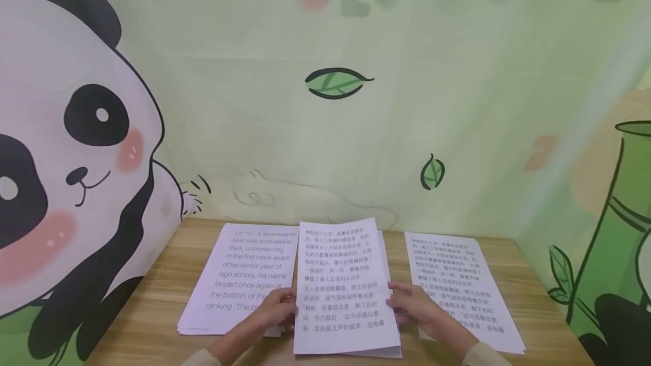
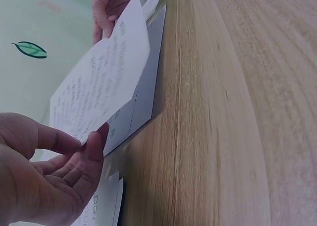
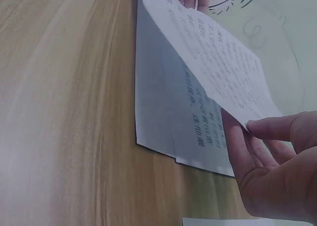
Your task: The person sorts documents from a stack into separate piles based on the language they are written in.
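Observation:
A printed sheet of paper (image 1: 338,287) covered in Chinese text is held up over the middle stack by both hands. My left hand (image 1: 278,309) pinches its left edge between thumb and fingers. On the opposite edge my right hand (image 1: 414,306) pinches it the same way. Beneath it, in the right wrist view, more printed sheets (image 3: 158,97) lie on the table, slightly fanned. The left wrist view shows the lifted sheet (image 2: 106,72) bowed and tilted above the lower paper (image 2: 143,94).
To the left lies a stack of sheets with English text (image 1: 244,270); to the right, a stack with Chinese text (image 1: 458,275). The wooden table (image 1: 163,349) ends at a cloth backdrop (image 1: 244,129) printed with a panda (image 1: 66,129) and leaves.

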A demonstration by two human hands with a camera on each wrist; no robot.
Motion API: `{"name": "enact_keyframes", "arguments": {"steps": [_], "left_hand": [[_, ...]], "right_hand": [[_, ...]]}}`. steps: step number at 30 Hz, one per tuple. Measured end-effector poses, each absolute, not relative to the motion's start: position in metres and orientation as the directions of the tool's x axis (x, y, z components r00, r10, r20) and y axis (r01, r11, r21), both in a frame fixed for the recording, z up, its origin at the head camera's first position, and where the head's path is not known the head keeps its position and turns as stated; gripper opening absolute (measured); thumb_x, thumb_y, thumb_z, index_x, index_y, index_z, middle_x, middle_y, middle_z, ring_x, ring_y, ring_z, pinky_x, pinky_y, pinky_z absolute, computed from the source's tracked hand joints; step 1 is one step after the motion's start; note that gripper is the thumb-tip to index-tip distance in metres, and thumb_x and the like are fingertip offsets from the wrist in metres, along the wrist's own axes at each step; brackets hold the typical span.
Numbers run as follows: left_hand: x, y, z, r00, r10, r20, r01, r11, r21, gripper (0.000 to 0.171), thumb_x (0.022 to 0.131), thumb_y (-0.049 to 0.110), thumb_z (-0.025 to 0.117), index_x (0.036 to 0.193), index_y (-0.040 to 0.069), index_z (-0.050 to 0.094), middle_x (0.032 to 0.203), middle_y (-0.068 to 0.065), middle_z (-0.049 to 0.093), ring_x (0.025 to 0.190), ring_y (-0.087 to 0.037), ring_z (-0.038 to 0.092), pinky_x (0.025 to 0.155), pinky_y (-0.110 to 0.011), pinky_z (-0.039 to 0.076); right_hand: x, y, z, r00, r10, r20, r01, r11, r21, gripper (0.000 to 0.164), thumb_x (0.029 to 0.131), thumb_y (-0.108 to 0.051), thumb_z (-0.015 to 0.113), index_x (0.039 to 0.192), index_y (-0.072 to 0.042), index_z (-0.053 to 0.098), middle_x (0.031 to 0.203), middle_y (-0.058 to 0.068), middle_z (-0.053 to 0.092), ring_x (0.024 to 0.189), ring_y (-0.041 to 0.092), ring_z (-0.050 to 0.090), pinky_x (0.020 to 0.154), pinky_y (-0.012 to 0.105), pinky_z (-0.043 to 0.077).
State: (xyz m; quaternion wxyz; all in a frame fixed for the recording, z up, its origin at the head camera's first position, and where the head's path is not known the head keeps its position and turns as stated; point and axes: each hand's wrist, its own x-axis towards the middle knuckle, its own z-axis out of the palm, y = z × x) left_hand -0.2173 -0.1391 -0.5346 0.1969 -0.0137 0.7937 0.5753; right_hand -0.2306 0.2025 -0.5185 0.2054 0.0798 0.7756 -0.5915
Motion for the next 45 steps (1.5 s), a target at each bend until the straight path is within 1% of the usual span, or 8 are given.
{"name": "enact_keyframes", "arguments": {"steps": [6,11,16,21,29,32,39,45], "left_hand": [[-0.222,-0.129,-0.532,-0.931,0.183,-0.315,-0.241,0.339,0.909,0.038,0.089,0.002,0.056,0.125,-0.008,0.060,0.095,-0.009,0.068,0.076,-0.017,0.066,0.069,-0.030,0.058],[-0.225,-0.115,-0.530,-0.936,0.190,-0.297,-0.233,0.297,0.926,0.044,0.091,0.001,0.055,0.133,-0.011,0.055,0.097,-0.011,0.068,0.079,-0.016,0.068,0.071,-0.031,0.060],[-0.225,-0.099,-0.528,-0.939,0.233,-0.254,-0.200,0.231,0.952,0.037,0.091,-0.001,0.055,0.127,-0.010,0.057,0.095,-0.012,0.069,0.075,-0.016,0.068,0.070,-0.032,0.062],[-0.227,-0.079,-0.528,-0.941,0.235,-0.243,-0.192,0.220,0.956,0.031,0.091,-0.002,0.056,0.120,-0.006,0.062,0.092,-0.010,0.070,0.073,-0.015,0.069,0.068,-0.031,0.062],[-0.226,-0.050,-0.531,-0.931,0.251,-0.266,-0.218,0.202,0.955,0.046,0.090,0.002,0.058,0.135,-0.008,0.054,0.096,-0.011,0.071,0.074,-0.013,0.068,0.070,-0.032,0.062],[-0.225,-0.041,-0.532,-0.923,0.263,-0.283,-0.232,0.206,0.950,0.049,0.089,0.001,0.060,0.138,-0.005,0.053,0.097,-0.009,0.072,0.075,-0.014,0.070,0.072,-0.032,0.063],[-0.224,-0.019,-0.534,-0.908,0.310,-0.281,-0.240,0.164,0.957,0.051,0.087,-0.002,0.064,0.137,0.001,0.056,0.097,-0.009,0.072,0.076,-0.016,0.073,0.073,-0.034,0.064],[-0.222,0.001,-0.534,-0.897,0.335,-0.289,-0.260,0.129,0.957,0.052,0.083,-0.004,0.066,0.135,0.002,0.057,0.097,-0.009,0.071,0.073,-0.015,0.072,0.073,-0.033,0.064]], "right_hand": [[-0.234,0.212,-0.511,-0.902,-0.070,-0.425,0.393,0.274,-0.878,0.063,0.092,-0.011,0.067,0.149,0.003,0.045,0.114,0.013,0.075,0.100,0.025,0.073,0.088,0.043,0.061],[-0.234,0.224,-0.508,-0.902,-0.033,-0.430,0.404,0.280,-0.871,0.061,0.093,-0.013,0.067,0.148,0.002,0.046,0.112,0.012,0.074,0.096,0.022,0.072,0.086,0.040,0.060],[-0.233,0.240,-0.505,-0.901,0.002,-0.434,0.421,0.252,-0.872,0.059,0.095,-0.015,0.066,0.149,0.001,0.047,0.119,0.013,0.072,0.097,0.020,0.073,0.085,0.037,0.060],[-0.231,0.258,-0.506,-0.900,0.021,-0.436,0.430,0.212,-0.877,0.061,0.096,-0.015,0.066,0.150,0.002,0.045,0.124,0.014,0.071,0.099,0.019,0.072,0.086,0.036,0.059],[-0.228,0.284,-0.514,-0.885,0.039,-0.464,0.464,0.157,-0.872,0.063,0.098,-0.014,0.064,0.152,0.005,0.038,0.120,0.013,0.070,0.095,0.016,0.071,0.087,0.037,0.059],[-0.226,0.296,-0.517,-0.880,0.050,-0.472,0.475,0.129,-0.871,0.063,0.099,-0.014,0.063,0.153,0.006,0.036,0.116,0.010,0.071,0.094,0.015,0.071,0.085,0.035,0.059],[-0.220,0.326,-0.519,-0.884,0.056,-0.463,0.466,0.054,-0.883,0.071,0.099,-0.013,0.064,0.156,0.008,0.027,0.101,0.000,0.072,0.090,0.014,0.070,0.080,0.031,0.058],[-0.220,0.351,-0.524,-0.877,0.054,-0.478,0.481,0.064,-0.875,0.076,0.099,-0.018,0.065,0.157,0.007,0.023,0.103,-0.001,0.070,0.092,0.013,0.067,0.081,0.029,0.056]]}}
